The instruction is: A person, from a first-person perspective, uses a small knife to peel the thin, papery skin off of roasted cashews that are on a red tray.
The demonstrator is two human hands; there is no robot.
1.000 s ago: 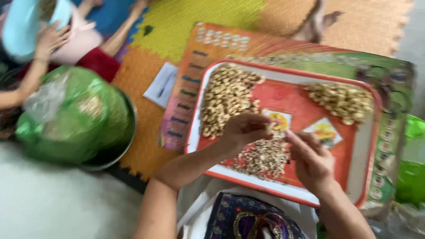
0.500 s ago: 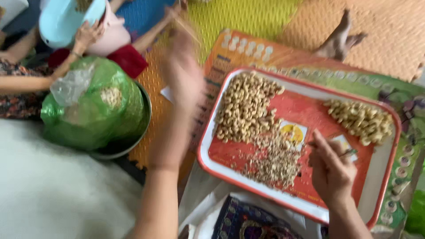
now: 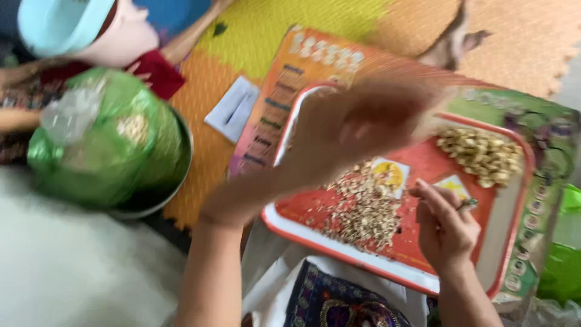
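Observation:
A red tray with a white rim lies in front of me. On it are a pile of pale peeled nuts at the far right and a heap of brownish skins and bits in the middle. My left hand hangs blurred above the tray's left half and hides what lies under it. Over the tray's near right part is my right hand, which wears a ring. Its fingers are drawn together, and I cannot see what is between them.
A metal bowl holding a bulging green plastic bag stands at the left. Behind it sits another person in a light-blue cap. Coloured foam mats, a white paper and an orange printed sheet lie beyond the tray.
My left hand lifted off the heap of skins, swung out to the left, and is now back over the tray, blurred. The right hand stayed at the tray's near right.

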